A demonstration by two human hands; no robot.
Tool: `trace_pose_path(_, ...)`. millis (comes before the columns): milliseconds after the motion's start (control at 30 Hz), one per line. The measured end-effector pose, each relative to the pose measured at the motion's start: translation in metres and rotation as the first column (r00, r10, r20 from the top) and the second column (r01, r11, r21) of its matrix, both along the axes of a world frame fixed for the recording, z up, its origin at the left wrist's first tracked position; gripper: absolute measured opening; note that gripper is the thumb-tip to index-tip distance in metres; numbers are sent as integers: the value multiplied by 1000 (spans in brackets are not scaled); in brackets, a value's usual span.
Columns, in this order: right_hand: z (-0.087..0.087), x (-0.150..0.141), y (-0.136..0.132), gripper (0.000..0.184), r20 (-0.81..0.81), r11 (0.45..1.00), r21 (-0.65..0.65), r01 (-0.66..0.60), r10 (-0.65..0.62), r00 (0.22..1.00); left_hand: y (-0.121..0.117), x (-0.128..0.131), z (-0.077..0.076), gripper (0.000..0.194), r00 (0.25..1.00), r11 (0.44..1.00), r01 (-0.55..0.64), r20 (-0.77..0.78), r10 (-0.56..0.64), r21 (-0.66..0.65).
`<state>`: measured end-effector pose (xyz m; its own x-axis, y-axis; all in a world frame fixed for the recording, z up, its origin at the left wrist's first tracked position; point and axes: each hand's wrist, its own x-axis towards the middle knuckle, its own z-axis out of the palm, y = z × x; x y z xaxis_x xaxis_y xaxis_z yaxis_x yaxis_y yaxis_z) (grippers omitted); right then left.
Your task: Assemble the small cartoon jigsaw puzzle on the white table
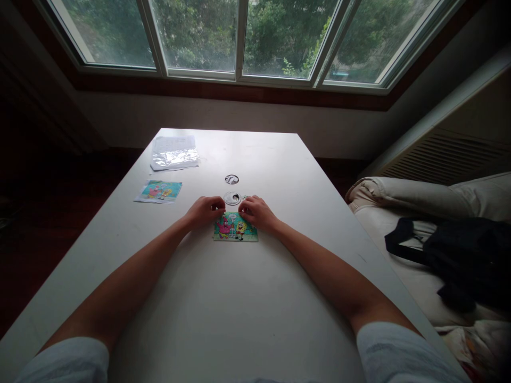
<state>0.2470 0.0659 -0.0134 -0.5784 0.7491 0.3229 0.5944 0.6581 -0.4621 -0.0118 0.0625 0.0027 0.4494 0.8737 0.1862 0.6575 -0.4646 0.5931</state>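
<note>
A small colourful cartoon picture card (235, 230) lies flat on the white table, showing a pink figure at left and a yellow one at right. My left hand (205, 210) rests at its upper left corner, fingers curled and pinched at the edge. At the upper right corner, my right hand (257, 211) has its fingers bent and closed on the edge. Both hands hide parts of the top edge. Just beyond the fingers lies a round, silvery disc (232, 198) with a dark spot. Some small bits beside the right fingertips are too small to name.
Another round piece (231, 180) lies farther back on the white table (239, 308). At left is a paper sheet with a similar cartoon picture (160, 191), and behind it papers with a shiny plastic sleeve (174, 153). A sofa (383, 213) with a dark bag (467, 260) stands at right.
</note>
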Motion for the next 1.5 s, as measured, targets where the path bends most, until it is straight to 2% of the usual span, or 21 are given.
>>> trace_pose_path(367,0,1,0,3,0,1000,1,6,-6,1000,-3,2,6,10,997,998,5,-77,0,65)
trace_pose_path(800,2,0,-1,5,9,1000,2,10,-10,1000,-2,4,1,10,984,987,26,-179,3,160)
trace_pose_path(1133,0,0,0,4,-2,1000,-2,5,-5,1000,-1,1,1,16,995,999,-18,-94,23,50)
trace_pose_path(1500,-1,1,1,4,11,1000,-10,3,-3,1000,1,-4,2,19,997,998,-57,-50,57,-2)
